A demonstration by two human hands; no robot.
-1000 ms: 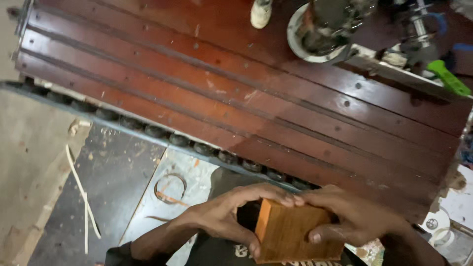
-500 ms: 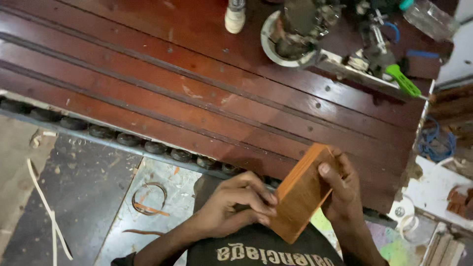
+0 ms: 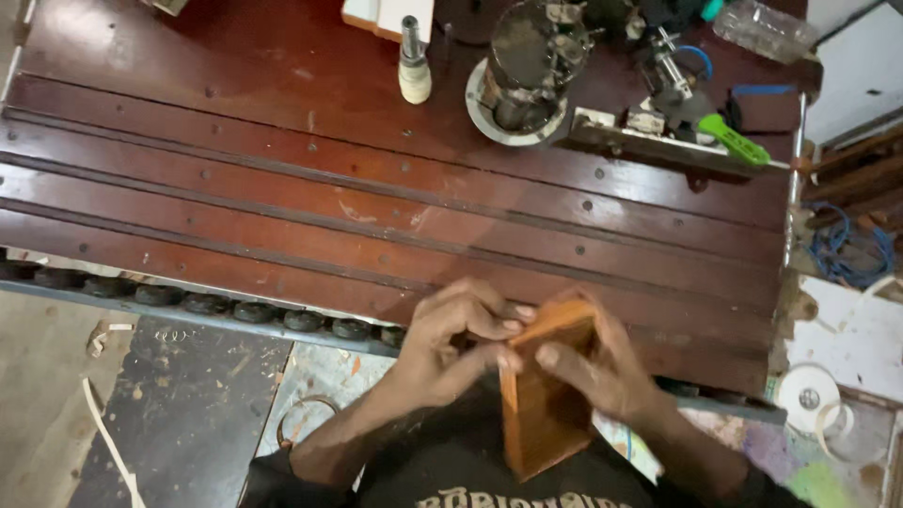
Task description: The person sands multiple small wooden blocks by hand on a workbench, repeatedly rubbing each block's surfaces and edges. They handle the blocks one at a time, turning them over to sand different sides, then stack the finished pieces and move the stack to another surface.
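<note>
While both hands meet at the workbench's (image 3: pixel 282 226) near edge:
Block: orange wooden block (image 3: pixel 546 404), tilted, between the hands, above the lap.
Left hand (image 3: pixel 451 343): fingers curled, pinching the block's top corner.
Right hand (image 3: pixel 597 367): wrapped around the block's right side.
Container: round metal tin (image 3: pixel 517 80) at the bench's far side, contents unclear.

red-brown grooved desk (image 3: pixel 282 188), round metal machine (image 3: pixel 522 71), green-handled tool (image 3: pixel 734 141), blue wire coil (image 3: pixel 851 249), tape roll (image 3: pixel 804 397), shavings on floor (image 3: pixel 103 442)
</note>
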